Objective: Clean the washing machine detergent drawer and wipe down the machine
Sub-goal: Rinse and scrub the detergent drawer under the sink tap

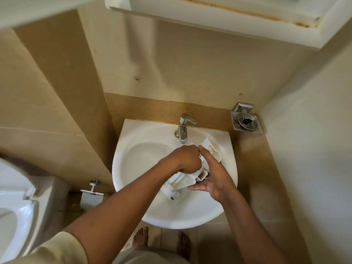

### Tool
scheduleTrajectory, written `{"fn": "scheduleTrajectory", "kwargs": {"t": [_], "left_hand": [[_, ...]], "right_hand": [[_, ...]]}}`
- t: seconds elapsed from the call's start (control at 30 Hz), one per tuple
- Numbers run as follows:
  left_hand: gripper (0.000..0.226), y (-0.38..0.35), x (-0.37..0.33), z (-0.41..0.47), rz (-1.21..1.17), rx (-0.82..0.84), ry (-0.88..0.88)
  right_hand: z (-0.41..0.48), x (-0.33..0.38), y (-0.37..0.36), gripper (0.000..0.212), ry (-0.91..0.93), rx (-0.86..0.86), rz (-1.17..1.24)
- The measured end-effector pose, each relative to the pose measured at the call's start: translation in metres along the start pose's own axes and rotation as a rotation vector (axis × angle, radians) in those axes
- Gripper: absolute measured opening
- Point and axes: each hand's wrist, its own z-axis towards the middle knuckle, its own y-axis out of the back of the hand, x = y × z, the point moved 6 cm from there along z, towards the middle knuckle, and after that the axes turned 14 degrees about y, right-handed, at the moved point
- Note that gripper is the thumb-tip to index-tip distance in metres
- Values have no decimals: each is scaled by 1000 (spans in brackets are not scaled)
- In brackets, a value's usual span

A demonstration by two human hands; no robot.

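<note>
Both bare forearms reaching forward, left hand (187, 159) clenched in a fist, right hand (215, 176) fingers spread, thumb extended, wet.

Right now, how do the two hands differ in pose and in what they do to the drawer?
The left hand is closed in a fist over the middle of the drawer; the right hand is open, fingers spread. The left presses from above; the right supports the drawer's right side, thumb pointing toward the tap. Whether the left fist holds anything cannot be seen. Both are bare, touch the drawer and work over the sink.
</note>
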Motion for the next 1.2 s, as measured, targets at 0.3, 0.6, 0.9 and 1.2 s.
{"fn": "scheduleTrajectory", "kwargs": {"t": [0.3, 0.6, 0.9, 1.2], "left_hand": [[61, -2, 55, -17, -593, -15, 43], [63, -59, 169, -5, -1396, 170, 685], [44, -83, 133, 15, -1929, 170, 511], [54, -71, 114, 39, -1408, 108, 425]], "right_hand": [[-3, -1, 15, 49, 62, -89, -36], [-8, 4, -13, 43, -33, -67, -8], [-19, 18, -11, 40, -76, -95, 171], [-34, 35, 19, 18, -68, -267, 455]]}}
